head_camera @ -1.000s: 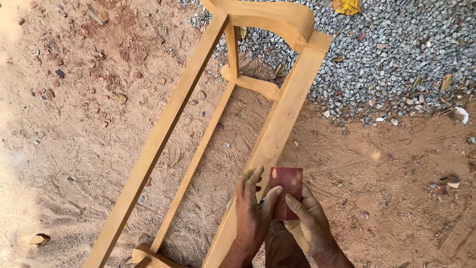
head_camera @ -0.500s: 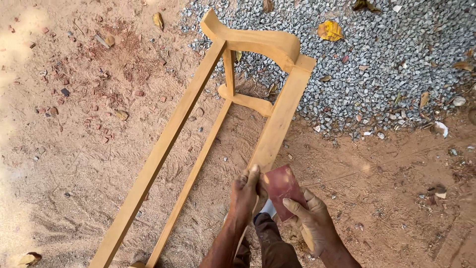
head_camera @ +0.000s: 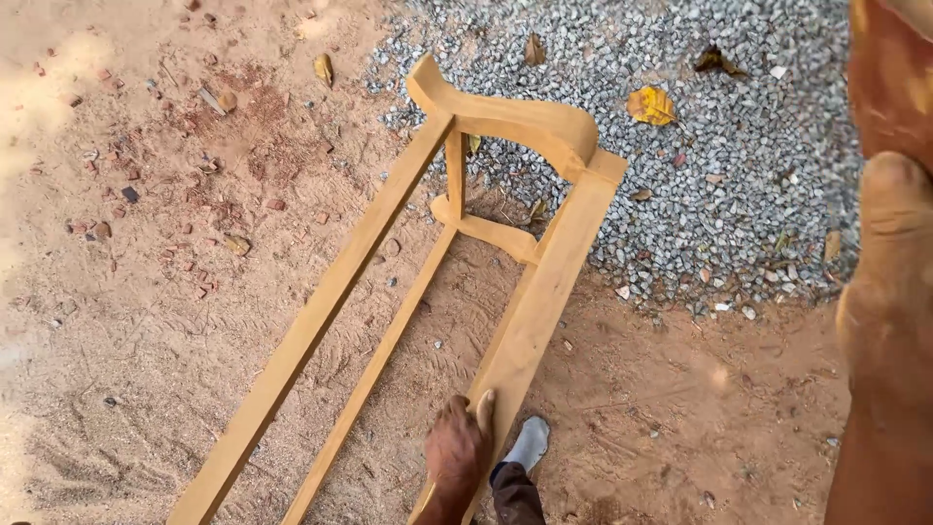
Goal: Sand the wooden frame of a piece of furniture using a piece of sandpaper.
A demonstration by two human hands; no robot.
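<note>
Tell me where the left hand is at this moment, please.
In the head view, the left hand is at the bottom centre, resting on the right rail of the wooden frame, just left of the grey shoe.
</note>
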